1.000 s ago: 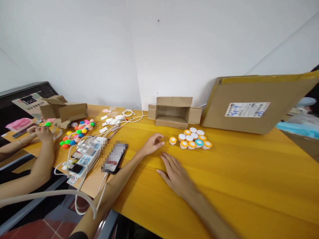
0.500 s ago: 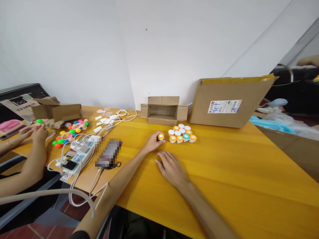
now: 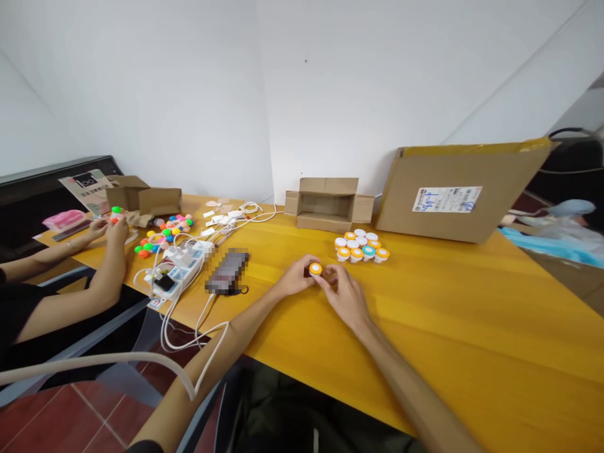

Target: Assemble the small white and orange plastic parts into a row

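My left hand (image 3: 299, 277) grips a small round jar (image 3: 316, 269) with an orange-rimmed, white-centred lid facing up. From the other side my right hand (image 3: 348, 297) comes close, thumb near the jar's lower edge and fingers bent but apart; whether the thumb touches it I cannot tell. Just beyond the hands stands a tight cluster of similar small jars (image 3: 360, 241), with white, orange-rimmed and one teal-rimmed lid (image 3: 369, 250). Behind that cluster an open cardboard box (image 3: 324, 223) lies on its side, its mouth towards me.
A large taped carton (image 3: 448, 214) leans at the back right. To the left lie a phone (image 3: 227, 272), a power strip (image 3: 189, 267) with white cables, and colourful balls (image 3: 166, 233). Another person's hands (image 3: 111, 229) work at the far left.
My left hand has drawn the jar nearer to me, away from the cluster. My right hand has risen from the table to beside the jar. The view has swung left.
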The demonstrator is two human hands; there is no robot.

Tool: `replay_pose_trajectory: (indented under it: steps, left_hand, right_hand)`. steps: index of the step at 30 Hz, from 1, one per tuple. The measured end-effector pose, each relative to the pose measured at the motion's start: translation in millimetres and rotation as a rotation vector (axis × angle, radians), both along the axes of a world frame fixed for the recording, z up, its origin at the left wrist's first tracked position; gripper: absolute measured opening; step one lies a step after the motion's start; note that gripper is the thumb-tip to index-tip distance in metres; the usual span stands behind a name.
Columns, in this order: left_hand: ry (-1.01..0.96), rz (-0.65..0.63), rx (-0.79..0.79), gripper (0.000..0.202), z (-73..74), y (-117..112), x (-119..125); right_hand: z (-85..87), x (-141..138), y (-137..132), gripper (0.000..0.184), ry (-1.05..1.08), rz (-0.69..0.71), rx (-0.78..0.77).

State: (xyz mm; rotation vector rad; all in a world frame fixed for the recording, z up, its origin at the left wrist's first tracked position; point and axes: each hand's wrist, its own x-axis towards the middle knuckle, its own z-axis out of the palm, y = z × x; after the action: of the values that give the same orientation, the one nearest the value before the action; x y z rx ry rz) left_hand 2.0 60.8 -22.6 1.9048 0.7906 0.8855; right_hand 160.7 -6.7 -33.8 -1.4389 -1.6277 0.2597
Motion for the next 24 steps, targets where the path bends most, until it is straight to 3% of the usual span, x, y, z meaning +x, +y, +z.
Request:
replay_pose_trajectory:
  steps: [9,24]
  left_hand:
    - [0.236,-0.052,0.273,0.039,12.9,-14,0]
    - [0.19,-0.083,0.186,0.041,16.5,-10,-2]
  right_hand:
    - [3.7,0,0,0.02,-0.071,-0.009,-0.006]
    - [7.8,-3,-1,0.018,0.081,0.017,-0.103]
